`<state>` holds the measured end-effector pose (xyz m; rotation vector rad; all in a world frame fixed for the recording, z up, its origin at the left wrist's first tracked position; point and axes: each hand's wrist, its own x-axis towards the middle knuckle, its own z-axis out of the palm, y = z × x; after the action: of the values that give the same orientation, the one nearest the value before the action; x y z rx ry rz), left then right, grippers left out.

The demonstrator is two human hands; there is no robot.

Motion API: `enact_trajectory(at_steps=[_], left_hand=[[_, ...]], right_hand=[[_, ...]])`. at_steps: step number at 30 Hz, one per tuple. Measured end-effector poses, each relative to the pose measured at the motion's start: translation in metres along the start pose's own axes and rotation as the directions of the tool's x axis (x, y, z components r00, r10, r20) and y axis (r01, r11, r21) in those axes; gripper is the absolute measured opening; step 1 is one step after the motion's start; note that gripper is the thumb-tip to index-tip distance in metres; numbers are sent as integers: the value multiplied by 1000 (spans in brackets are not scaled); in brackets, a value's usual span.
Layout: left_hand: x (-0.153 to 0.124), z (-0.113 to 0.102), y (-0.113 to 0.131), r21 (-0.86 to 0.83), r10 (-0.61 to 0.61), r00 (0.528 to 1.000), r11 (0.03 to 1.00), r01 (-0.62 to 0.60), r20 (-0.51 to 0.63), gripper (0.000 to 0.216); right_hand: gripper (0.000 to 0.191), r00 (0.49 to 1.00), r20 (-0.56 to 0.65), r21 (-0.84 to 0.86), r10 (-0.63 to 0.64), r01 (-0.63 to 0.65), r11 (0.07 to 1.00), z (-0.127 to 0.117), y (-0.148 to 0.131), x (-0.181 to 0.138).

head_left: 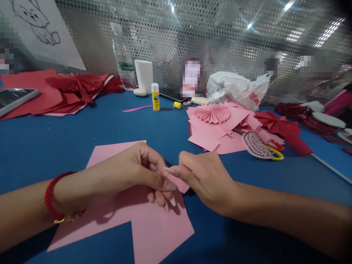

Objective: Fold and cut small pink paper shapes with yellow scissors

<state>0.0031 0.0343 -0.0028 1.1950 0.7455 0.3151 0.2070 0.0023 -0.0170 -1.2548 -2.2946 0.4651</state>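
Though mostly hidden, a pink paper (pixel 181 185) is gripped by left hand (pixel 147 170) and right hand (pixel 210 179).

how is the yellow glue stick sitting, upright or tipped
Upright: the glue stick stands on its end on the blue table, white top pointing up.

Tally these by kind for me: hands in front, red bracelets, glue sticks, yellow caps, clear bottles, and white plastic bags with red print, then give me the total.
Hands: 2, left hand and right hand
Red bracelet: 1
Glue stick: 1
Yellow cap: 1
Clear bottle: 1
White plastic bag: 1
Total: 7
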Motion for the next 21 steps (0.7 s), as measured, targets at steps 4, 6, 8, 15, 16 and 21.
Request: enact_trajectory(at_steps=[4,6,8,15,16,21], left_hand=[[0,-1,0,25,-1,1000,1000,1,-5,12],[1,-1,-1,55,4,1000,998,-5,10,11],[1,-1,-2,61,14,1000,998,-15,18,13],[-2,7,-1,9,23,999,1000,-23,-48,24],[-2,8,-1,-6,22,998,1000,-23,-50,24],[-1,7,-3,-12,28,998,1000,-28,-56,15]], right_hand=[[62,998,-54,117,38,-31,993,-1,3,1],[64,995,-96,185,21,-3,983,0,5,1],[66,992,-126,243,8,23,970,1,8,2],[67,986,-167,487,27,59,871,4,12,0],[66,983,-179,494,36,58,868,3,12,0],[38,991,-96,394,-94,125,910,-1,9,2]])
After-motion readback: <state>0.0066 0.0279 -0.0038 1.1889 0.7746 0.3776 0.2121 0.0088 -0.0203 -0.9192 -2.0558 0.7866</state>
